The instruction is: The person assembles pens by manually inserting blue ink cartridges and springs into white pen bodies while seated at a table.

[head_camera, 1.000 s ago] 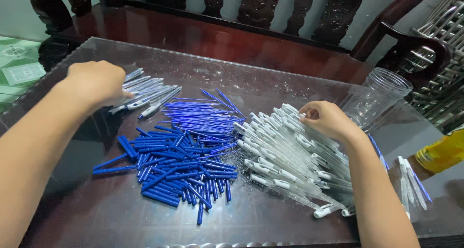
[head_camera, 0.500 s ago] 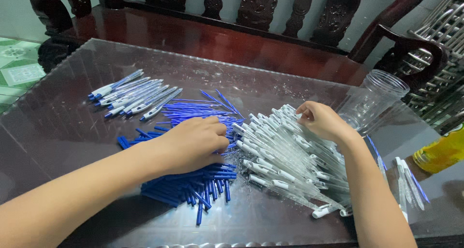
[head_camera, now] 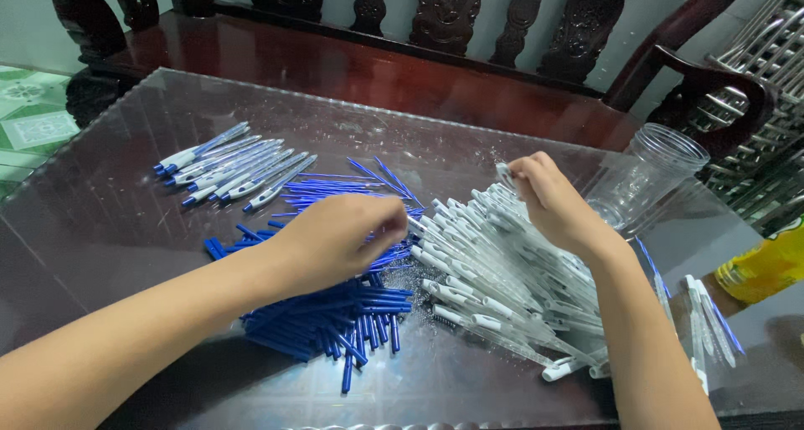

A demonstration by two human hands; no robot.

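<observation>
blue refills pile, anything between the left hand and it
Nothing visible does. The left hand sits right on top of the blue refills pile, fingers curled down at its upper edge beside the white barrels.

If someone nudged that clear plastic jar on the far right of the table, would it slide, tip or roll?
The clear plastic jar looks empty and thin-walled, so it is probably light and would skid easily on the glossy table. It appears to lean or lie partly on its side, so a push may well set it rolling. The right hand is close beside it, over the white pen barrels.
</observation>
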